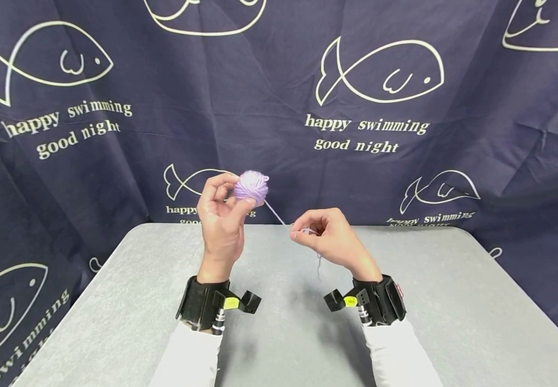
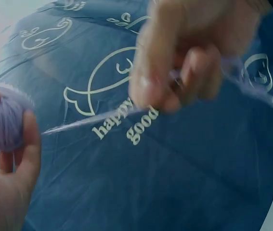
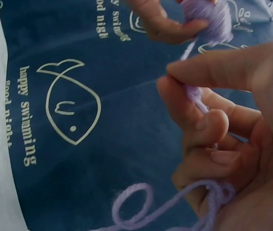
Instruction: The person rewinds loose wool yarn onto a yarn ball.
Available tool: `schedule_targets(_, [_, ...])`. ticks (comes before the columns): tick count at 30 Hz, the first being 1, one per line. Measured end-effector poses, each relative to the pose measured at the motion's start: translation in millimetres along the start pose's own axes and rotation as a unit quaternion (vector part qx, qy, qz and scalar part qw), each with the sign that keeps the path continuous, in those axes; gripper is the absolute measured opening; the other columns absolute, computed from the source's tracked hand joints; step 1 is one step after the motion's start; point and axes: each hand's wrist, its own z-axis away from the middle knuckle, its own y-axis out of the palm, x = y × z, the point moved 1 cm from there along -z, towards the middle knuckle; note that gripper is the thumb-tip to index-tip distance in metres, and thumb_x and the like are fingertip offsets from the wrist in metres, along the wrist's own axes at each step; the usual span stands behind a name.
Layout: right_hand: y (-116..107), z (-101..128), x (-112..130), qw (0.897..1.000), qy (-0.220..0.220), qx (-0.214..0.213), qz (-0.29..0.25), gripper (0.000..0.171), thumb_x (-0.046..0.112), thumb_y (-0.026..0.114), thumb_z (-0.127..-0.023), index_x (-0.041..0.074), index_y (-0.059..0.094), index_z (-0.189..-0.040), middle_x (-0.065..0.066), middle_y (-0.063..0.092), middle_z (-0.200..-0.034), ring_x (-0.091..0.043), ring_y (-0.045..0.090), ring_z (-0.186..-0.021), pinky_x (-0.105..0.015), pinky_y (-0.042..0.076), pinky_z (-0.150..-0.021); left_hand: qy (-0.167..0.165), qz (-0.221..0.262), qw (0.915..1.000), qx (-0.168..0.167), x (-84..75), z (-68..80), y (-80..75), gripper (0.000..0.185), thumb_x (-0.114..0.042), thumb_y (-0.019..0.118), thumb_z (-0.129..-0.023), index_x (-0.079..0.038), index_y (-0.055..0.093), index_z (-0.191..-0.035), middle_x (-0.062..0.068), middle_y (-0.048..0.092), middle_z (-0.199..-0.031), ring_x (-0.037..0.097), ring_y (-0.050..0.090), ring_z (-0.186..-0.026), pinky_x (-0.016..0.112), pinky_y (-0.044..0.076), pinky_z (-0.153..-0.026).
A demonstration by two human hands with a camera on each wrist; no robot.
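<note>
A small ball of lilac yarn (image 1: 251, 186) is held up between the thumb and fingers of my left hand (image 1: 223, 220), above the table's far edge. From it a taut strand (image 1: 275, 212) slants down to my right hand (image 1: 329, 236), which pinches it between thumb and forefinger. In the right wrist view the yarn passes on through the curled fingers, and a loose looped tail (image 3: 146, 211) hangs beneath them. The left wrist view shows the yarn ball (image 2: 6, 120) at its left edge and the right hand (image 2: 184, 62) blurred.
Beneath both hands lies a pale grey table (image 1: 279, 333). A dark blue cloth (image 1: 269, 107) with white fish outlines and lettering hangs behind it. Each wrist wears a black strap (image 1: 201, 303) with a small camera arm.
</note>
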Motion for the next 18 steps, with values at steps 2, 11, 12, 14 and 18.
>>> schedule_targets(2, [0,2,4,1.0,0.0,0.014,-0.003,0.005,0.006,0.077,-0.085,0.011,0.077,-0.085,-0.001,0.058,-0.066,-0.011,0.036,-0.05,-0.022,0.028,-0.046,0.021,-0.053,0.9983,-0.011,0.4,0.0,-1.3,0.041,0.023,0.062,-0.069,-0.001,0.065,-0.102,0.01,0.057,-0.106,0.021,0.063,-0.089,0.028,0.058,-0.074])
schedule_targets(11, [-4,8,19,0.996,-0.038,0.028,-0.072,0.004,0.003,0.077,-0.085,0.006,0.076,-0.087,-0.004,0.068,-0.077,-0.011,0.045,-0.054,-0.022,0.036,-0.048,0.045,-0.324,0.9439,0.043,3.0,1.1,-13.8,0.039,0.016,0.07,-0.064,0.004,0.067,-0.102,0.006,0.057,-0.106,0.025,0.057,-0.09,0.022,0.055,-0.059])
schedule_targets(12, [-4,8,20,0.995,-0.044,0.028,-0.083,0.003,0.002,0.076,-0.085,0.004,0.075,-0.087,-0.004,0.069,-0.079,-0.011,0.047,-0.056,-0.021,0.037,-0.049,0.042,-0.349,0.9346,0.051,3.7,1.5,-14.6,0.039,0.013,0.071,-0.065,0.001,0.068,-0.101,0.006,0.057,-0.105,0.025,0.057,-0.091,0.022,0.056,-0.059])
schedule_targets(14, [-6,8,22,0.993,-0.055,0.025,-0.103,0.003,0.0,0.076,-0.085,0.001,0.074,-0.088,-0.005,0.069,-0.081,-0.011,0.05,-0.059,-0.021,0.04,-0.05,0.035,-0.396,0.915,0.071,4.9,2.6,-15.3,0.038,0.008,0.073,-0.064,-0.003,0.069,-0.101,0.007,0.056,-0.106,0.022,0.056,-0.092,0.023,0.057,-0.06])
schedule_targets(18, [-10,9,23,0.989,-0.065,0.004,-0.134,0.005,-0.005,0.075,-0.085,-0.004,0.073,-0.089,-0.004,0.07,-0.083,-0.01,0.054,-0.063,-0.02,0.042,-0.053,0.011,-0.468,0.8748,0.125,7.3,4.8,-15.7,0.036,0.002,0.076,-0.064,-0.008,0.069,-0.098,0.007,0.056,-0.101,0.017,0.057,-0.09,0.026,0.058,-0.064])
